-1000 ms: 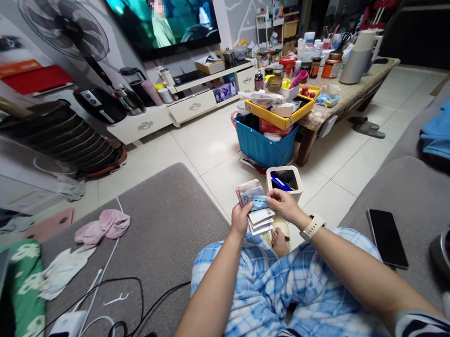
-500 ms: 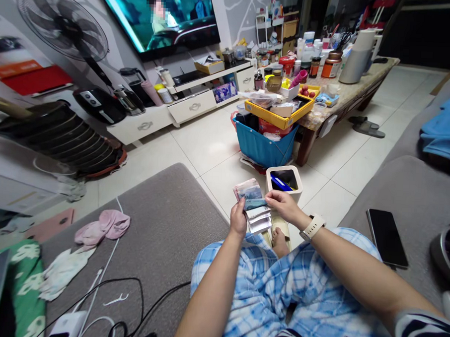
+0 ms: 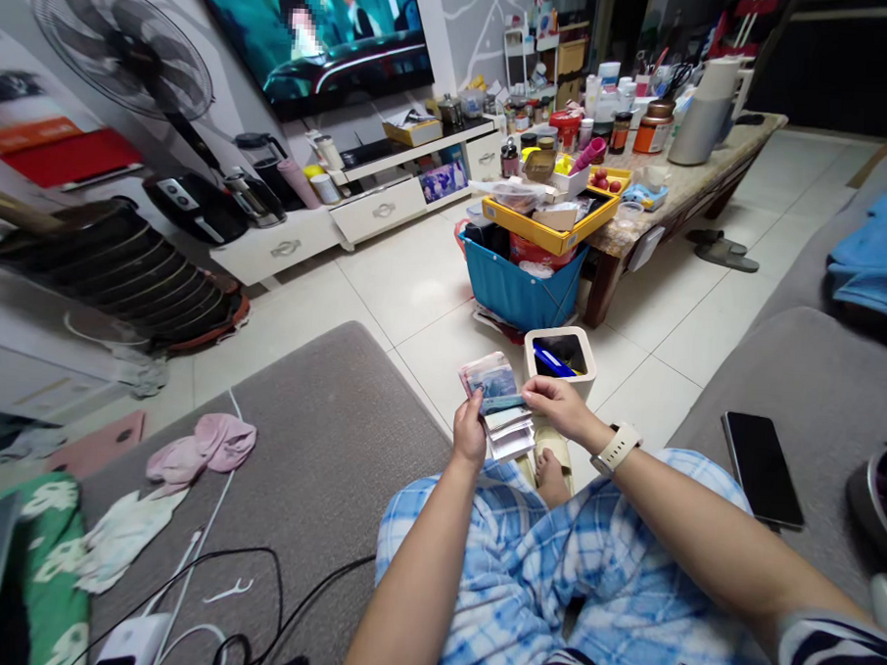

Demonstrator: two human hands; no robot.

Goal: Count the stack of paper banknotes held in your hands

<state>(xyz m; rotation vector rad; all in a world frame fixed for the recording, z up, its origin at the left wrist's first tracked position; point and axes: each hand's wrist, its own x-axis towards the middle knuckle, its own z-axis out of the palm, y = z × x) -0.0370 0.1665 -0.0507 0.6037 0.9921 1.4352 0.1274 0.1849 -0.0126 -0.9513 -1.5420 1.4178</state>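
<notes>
Holding banknotes (image 3: 490,377), left hand (image 3: 470,436): curled closed around them, best snug
Right hand (image 3: 567,408): fingertips pinched on a bluish note's (image 3: 501,404) end; pull gently
Bin (image 3: 590,358): just beyond; keep notes clear

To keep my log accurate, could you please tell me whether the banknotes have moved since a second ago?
Yes, slightly: judged against the cream bin, the banknotes have shifted a little toward the picture's left.
</notes>
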